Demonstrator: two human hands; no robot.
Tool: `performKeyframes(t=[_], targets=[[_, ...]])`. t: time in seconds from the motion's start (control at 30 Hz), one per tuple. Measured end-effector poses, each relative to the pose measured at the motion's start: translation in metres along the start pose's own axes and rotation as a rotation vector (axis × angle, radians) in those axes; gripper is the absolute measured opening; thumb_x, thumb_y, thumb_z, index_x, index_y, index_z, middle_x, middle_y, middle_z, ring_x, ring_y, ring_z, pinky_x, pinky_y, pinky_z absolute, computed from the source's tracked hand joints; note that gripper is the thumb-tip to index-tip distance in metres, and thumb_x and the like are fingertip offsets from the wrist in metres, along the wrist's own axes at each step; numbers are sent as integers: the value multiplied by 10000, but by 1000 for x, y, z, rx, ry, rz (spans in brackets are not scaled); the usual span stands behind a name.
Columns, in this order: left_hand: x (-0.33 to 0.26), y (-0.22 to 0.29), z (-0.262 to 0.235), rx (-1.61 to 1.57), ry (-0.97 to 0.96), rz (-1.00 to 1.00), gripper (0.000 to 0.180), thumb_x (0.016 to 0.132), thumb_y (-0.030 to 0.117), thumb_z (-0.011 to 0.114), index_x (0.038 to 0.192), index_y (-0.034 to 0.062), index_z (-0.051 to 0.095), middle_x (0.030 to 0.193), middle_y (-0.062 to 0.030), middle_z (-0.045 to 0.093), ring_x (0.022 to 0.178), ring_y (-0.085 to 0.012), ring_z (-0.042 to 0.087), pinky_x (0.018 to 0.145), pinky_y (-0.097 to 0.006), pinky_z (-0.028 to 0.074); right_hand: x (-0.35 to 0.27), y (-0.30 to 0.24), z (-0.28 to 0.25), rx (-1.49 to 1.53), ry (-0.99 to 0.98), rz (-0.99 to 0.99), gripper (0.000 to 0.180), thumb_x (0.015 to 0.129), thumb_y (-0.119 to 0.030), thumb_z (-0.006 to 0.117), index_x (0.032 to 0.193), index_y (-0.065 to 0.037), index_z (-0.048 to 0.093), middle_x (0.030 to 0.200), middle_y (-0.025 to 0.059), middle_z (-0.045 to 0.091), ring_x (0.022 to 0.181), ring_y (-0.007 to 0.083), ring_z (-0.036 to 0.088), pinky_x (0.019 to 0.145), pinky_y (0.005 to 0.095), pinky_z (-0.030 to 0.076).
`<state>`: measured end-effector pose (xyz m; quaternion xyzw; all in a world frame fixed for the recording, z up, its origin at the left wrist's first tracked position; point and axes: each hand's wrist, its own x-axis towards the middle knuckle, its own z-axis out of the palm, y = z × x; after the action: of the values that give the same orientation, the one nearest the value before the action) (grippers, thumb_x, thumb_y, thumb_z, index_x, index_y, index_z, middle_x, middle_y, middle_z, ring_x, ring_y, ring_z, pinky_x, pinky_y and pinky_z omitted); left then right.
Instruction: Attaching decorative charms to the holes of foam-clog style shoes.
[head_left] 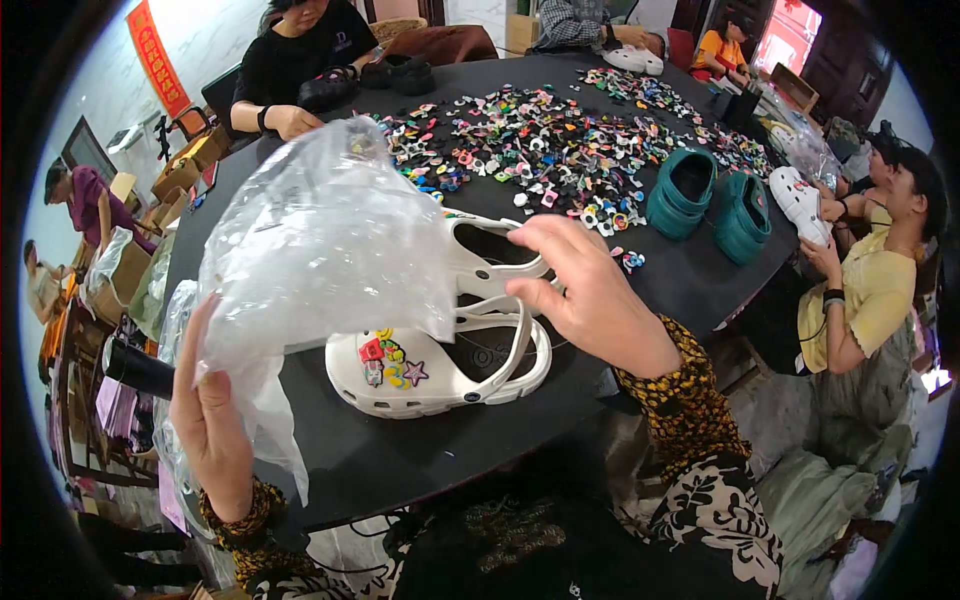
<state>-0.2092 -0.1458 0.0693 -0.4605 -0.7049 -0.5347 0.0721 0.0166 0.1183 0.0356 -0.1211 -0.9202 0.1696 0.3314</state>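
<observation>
Two white clogs lie on the dark table in front of me. The nearer clog carries colourful charms on its toe, among them a purple star. A clear plastic bag puffs up over the toe of the farther clog, hiding its front. My left hand holds the bag's edge between thumb and fingers at the left. At the farther clog's heel, my right hand has its fingers and thumb on either side of the heel strap.
Heaps of small colourful shoe charms cover the table beyond the bag. A pair of green clogs stands at the right. Black shoes lie at the far side. Several people sit around the table; one at the right holds a white clog.
</observation>
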Motion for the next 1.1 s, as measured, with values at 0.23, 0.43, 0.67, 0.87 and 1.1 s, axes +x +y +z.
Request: performKeyframes(t=[0.23, 0.43, 0.67, 0.87, 1.1], targets=[[10, 39, 43, 92, -217, 212, 402, 941, 96, 448, 1299, -88, 464, 1298, -223, 536, 1224, -330, 505, 1060, -379, 323, -13, -17, 7, 1227, -303, 336, 839, 826, -265, 736, 1444, 22, 248, 1365, 124, 464, 1201, 217, 487, 1001, 367, 408], [14, 49, 62, 238, -330, 505, 448, 839, 49, 602, 1260, -65, 498, 1211, -229, 571, 1084, -391, 568, 927, -421, 442, -21, -11, 6, 1470, -78, 354, 564, 874, -82, 655, 1376, -18, 406, 1232, 68, 563, 1095, 137, 546, 927, 293, 456], [-7, 38, 78, 412, -607, 450, 805, 679, 160, 780, 1365, -7, 393, 1354, -204, 459, 1191, -372, 473, 978, -436, 389, -25, 8, -32, 1348, 407, 376, 376, 871, -3, 580, 1245, 5, 540, 1143, 51, 597, 994, 121, 573, 871, 274, 468], [-20, 17, 79, 586, -713, 464, 669, 742, 67, 673, 1355, 19, 408, 1362, -207, 441, 1218, -379, 439, 998, -447, 359, -38, 21, -58, 1046, 621, 462, 378, 859, 13, 512, 1233, 59, 544, 1138, 109, 627, 1013, 153, 595, 908, 282, 452], [-25, 12, 60, 614, -875, 456, 496, 762, -11, 556, 1252, 42, 502, 1342, -173, 466, 1228, -340, 457, 962, -440, 394, -87, 33, -72, 845, 430, 633, 509, 811, 4, 512, 1311, 79, 450, 1209, 111, 578, 1085, 153, 552, 950, 257, 406]])
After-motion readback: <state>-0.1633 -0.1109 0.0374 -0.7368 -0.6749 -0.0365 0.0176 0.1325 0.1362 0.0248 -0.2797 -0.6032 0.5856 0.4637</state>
